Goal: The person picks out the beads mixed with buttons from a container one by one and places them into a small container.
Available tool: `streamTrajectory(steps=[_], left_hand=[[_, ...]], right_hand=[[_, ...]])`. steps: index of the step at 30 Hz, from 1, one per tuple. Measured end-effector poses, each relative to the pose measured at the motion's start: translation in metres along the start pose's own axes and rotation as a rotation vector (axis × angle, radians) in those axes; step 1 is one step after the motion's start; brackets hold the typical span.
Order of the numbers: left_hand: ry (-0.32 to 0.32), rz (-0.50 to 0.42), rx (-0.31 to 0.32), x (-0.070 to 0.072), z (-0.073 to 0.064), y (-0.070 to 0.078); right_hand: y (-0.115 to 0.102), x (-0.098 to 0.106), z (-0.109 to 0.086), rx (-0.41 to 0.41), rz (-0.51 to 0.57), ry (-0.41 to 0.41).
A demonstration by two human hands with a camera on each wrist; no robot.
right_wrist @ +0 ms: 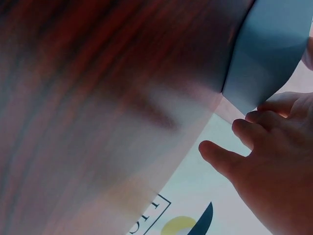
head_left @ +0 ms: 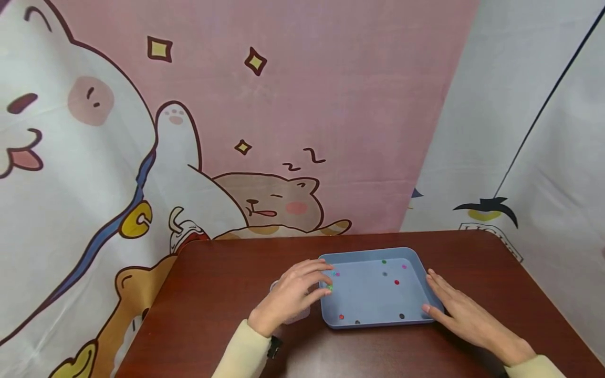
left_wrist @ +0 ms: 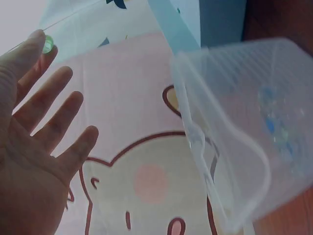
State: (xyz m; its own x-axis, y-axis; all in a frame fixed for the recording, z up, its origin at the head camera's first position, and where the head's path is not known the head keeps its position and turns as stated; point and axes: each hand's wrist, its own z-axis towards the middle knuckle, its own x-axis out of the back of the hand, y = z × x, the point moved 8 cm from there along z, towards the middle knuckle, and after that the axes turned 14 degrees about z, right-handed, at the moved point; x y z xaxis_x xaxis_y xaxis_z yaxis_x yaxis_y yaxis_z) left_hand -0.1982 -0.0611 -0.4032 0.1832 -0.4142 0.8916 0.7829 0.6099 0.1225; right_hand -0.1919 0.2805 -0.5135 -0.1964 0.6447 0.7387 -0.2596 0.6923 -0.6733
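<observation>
Between its thumb and index finger my left hand (head_left: pixel 295 291) pinches a small round green button (left_wrist: pixel 47 44), its other fingers spread. This hand is over the left edge of a blue tray (head_left: pixel 364 302). Inside the tray lie several small buttons, among them a red button (head_left: pixel 396 282), a pink button (head_left: pixel 404 266) and a dark button (head_left: pixel 402 316). At the tray's right side, my right hand (head_left: pixel 465 315) rests against the rim with straight fingers. A clear plastic box (left_wrist: pixel 230 132) stands below my left hand, largely hidden by it in the head view.
Small blue and clear pieces (left_wrist: pixel 279 122) show through the box wall. Tray and box stand on a dark red-brown wooden table (head_left: pixel 227 294). Behind the table hangs a cloth (head_left: pixel 359 105) printed with cartoon animals.
</observation>
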Motion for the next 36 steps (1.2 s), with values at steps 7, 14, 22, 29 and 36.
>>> streamTrajectory(steps=[7, 14, 22, 29, 36], left_hand=[[0.077, 0.043, 0.087, 0.015, -0.021, -0.022], [0.001, 0.09, 0.156, 0.01, -0.043, -0.038], [-0.044, 0.121, 0.161, -0.001, -0.057, -0.046], [-0.043, 0.193, 0.099, -0.01, -0.063, -0.048], [-0.051, 0.195, 0.106, -0.014, -0.067, -0.052]], right_hand=[[0.002, 0.001, 0.002, -0.007, 0.004, -0.009], [0.003, 0.002, 0.002, -0.012, 0.018, -0.016], [0.004, 0.002, -0.002, -0.026, 0.035, -0.019], [0.006, 0.003, -0.003, -0.031, 0.027, -0.017], [0.006, 0.002, -0.002, -0.029, 0.034, -0.016]])
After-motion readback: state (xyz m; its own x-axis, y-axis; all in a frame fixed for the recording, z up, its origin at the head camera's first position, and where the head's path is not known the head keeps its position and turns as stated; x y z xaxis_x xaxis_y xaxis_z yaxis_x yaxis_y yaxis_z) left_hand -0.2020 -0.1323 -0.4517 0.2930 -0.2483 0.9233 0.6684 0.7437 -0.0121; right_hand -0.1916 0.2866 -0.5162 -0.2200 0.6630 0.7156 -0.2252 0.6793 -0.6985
